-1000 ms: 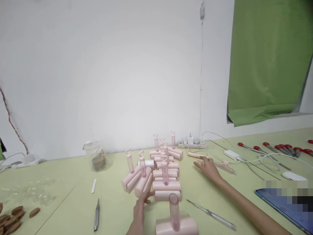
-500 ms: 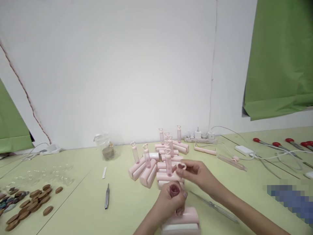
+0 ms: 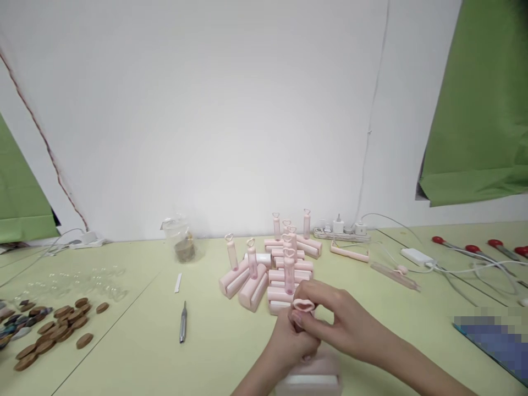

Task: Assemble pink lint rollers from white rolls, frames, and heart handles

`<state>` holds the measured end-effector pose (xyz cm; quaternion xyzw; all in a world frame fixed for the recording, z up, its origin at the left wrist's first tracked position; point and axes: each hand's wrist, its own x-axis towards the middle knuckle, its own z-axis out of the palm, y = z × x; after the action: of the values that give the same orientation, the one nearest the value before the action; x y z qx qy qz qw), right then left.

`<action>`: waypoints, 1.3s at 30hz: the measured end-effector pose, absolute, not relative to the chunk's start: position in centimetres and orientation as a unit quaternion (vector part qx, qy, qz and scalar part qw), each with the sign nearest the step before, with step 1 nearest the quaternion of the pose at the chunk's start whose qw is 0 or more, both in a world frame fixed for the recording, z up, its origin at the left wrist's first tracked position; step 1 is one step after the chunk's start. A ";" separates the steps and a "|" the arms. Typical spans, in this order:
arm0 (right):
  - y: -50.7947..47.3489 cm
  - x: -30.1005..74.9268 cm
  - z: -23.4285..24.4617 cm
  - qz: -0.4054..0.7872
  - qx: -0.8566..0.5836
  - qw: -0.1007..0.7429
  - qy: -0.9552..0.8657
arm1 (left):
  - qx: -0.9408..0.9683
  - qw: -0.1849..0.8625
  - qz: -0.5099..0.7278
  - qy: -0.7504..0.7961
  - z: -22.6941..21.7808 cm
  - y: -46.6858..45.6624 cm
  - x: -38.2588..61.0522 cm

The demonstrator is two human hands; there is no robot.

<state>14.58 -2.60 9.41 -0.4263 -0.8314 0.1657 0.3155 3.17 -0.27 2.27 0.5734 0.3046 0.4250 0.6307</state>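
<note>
My left hand [image 3: 286, 341] is wrapped round the translucent pink handle of a pink lint-roller-like piece [image 3: 317, 364], whose wide body with a white strip lies below the hand. Right above that fist, the fingers of my right hand [image 3: 342, 319] pinch a pale pink heart-shaped loop cap [image 3: 304, 305]. The cap is at the handle's top; whether it is seated is hidden by the fingers. Just beyond my hands stand several matching rollers, their bodies on the table and their handles upright, such as one with a clear pink handle [image 3: 289, 275].
Left of the hands lie a grey pen-like tool [image 3: 183, 324] and a white strip [image 3: 177, 282]. Wooden discs [image 3: 61, 333] and clear glass-like pieces [image 3: 88, 280] spread farther left. Rightward are a power strip [image 3: 344, 236], a white adapter [image 3: 416, 256], cables and red-handled tools [image 3: 473, 249].
My right hand has brought the heart-loop cap down and left onto the top of the handle in my left fist. The handle's open end, visible before, is now covered.
</note>
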 end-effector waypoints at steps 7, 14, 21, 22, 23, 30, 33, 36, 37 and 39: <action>-2.7 13.6 7.9 0.279 -0.452 0.371 -0.762 | 0.556 0.643 0.431 0.302 1.9 0.0 3.3; -2.3 13.4 7.7 0.332 -0.434 0.393 -0.739 | 0.573 0.638 0.433 0.277 1.5 0.2 3.5; -2.8 14.2 7.7 0.367 -0.429 0.339 -0.753 | 0.633 0.621 0.397 0.238 2.4 0.2 1.8; -3.0 14.6 6.9 0.383 -0.438 0.328 -0.744 | 0.643 0.624 0.385 0.223 2.8 0.1 1.3; -3.2 15.0 6.1 0.392 -0.449 0.316 -0.738 | 0.652 0.628 0.372 0.204 3.2 0.1 0.8; -4.8 16.7 0.9 0.289 -0.501 0.271 -0.770 | 0.729 0.514 0.407 0.198 2.4 2.1 -1.7; -5.7 17.8 0.7 0.285 -0.510 0.295 -0.756 | 0.691 0.452 0.498 0.263 0.8 4.0 -2.4; -5.9 20.1 0.8 0.246 -0.534 0.336 -0.736 | 0.663 0.424 0.536 0.307 0.4 4.4 -3.2; -5.6 21.1 0.8 0.224 -0.549 0.353 -0.724 | 0.655 0.402 0.549 0.328 0.6 4.2 -3.5; -4.3 23.1 0.9 0.175 -0.593 0.381 -0.687 | 0.638 0.339 0.579 0.379 1.2 3.5 -4.0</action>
<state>23.14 -4.34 0.94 -0.5930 -0.6874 0.1753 0.3810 -3.96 3.55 1.21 0.6379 0.3788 0.5787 0.3388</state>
